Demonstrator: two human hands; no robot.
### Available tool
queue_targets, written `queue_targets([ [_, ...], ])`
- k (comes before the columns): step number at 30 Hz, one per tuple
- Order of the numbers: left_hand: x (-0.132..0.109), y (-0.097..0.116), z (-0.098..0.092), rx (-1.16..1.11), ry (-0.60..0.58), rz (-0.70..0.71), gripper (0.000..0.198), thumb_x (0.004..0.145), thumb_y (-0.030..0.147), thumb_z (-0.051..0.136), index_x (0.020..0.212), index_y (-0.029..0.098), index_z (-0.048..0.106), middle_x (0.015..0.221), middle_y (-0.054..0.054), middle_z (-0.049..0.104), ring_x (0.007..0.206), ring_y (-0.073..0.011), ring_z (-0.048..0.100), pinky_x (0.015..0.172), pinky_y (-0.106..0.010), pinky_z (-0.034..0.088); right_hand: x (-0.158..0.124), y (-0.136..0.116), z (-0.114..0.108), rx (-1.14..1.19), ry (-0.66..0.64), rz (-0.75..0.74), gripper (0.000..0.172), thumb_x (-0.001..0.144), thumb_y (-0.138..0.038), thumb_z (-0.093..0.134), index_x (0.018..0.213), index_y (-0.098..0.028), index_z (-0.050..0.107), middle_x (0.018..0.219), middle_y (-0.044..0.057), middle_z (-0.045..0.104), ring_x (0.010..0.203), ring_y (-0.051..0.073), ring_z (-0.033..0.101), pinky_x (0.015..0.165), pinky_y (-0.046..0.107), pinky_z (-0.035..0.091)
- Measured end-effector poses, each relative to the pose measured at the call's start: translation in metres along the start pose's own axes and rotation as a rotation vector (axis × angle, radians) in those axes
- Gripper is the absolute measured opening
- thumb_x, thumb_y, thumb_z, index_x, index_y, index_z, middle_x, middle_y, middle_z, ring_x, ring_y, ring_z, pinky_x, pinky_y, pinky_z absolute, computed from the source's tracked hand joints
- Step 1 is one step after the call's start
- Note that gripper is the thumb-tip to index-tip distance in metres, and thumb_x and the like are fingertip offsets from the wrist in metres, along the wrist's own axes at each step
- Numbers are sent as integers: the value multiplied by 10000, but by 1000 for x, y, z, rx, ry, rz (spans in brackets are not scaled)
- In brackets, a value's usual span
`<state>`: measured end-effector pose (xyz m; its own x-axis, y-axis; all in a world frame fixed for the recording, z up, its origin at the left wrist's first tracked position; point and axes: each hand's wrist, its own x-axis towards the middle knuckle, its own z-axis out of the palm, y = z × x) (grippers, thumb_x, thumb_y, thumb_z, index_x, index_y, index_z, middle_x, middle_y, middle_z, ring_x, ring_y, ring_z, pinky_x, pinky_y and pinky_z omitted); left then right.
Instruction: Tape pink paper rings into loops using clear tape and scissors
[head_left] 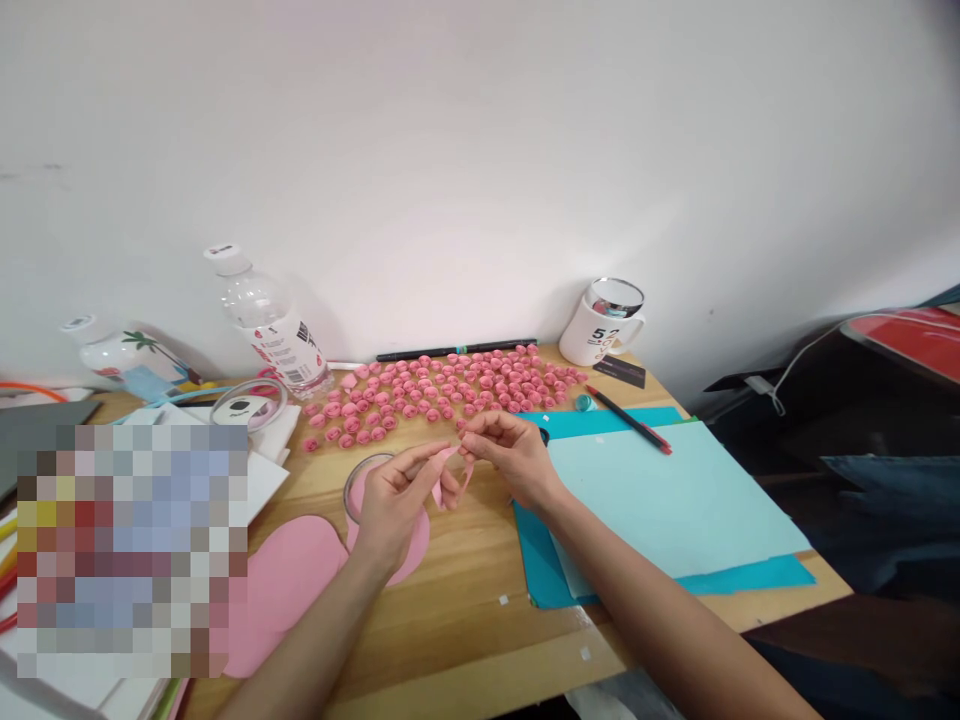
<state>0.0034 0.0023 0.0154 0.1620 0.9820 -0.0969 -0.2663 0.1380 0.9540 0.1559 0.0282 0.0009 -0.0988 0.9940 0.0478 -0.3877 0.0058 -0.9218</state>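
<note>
Over the wooden desk point(480, 590), my left hand point(394, 500) and my right hand point(510, 450) both pinch a curling pink paper strip point(450, 478) held between them. Just behind the hands, several small pink rolled paper roses point(442, 390) lie spread in rows on the desk. Pink cut-out sheets point(289, 580) lie under and to the left of my left hand, beside a round clear lid point(360, 475).
Light blue sheets point(675, 500) on a turquoise one cover the right side, with a red pencil point(630, 420) on them. A white mug point(604, 325), a black pen point(457, 350), two clear bottles point(270, 325) and a tape roll point(247, 405) stand by the wall. Papers are stacked at the left.
</note>
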Motion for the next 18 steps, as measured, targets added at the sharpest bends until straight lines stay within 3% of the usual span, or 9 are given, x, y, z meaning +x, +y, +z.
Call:
queue_targets([
  [4,0,-1,0,-12,-35,-6,182,775,230,619,930,150,672,563,5,635,482,-105,546,545,-253,438,1,2,0,-23,33,-9,159,604,-239,778,691,-184,656,597,-29,649,557,101,595,579,237,495],
  [10,2,-1,-2,-39,2,17,171,768,237,627,906,152,681,555,6,628,481,-98,536,533,-237,429,2,5,-2,-50,5,-4,154,675,-287,726,792,-190,701,705,0,688,646,118,629,686,278,520],
  [18,1,-2,-1,91,41,60,182,765,255,634,905,155,694,607,-5,649,585,-109,570,639,-242,455,0,1,2,7,-19,-9,152,616,-237,769,712,-190,662,671,-15,660,601,123,618,588,266,527],
])
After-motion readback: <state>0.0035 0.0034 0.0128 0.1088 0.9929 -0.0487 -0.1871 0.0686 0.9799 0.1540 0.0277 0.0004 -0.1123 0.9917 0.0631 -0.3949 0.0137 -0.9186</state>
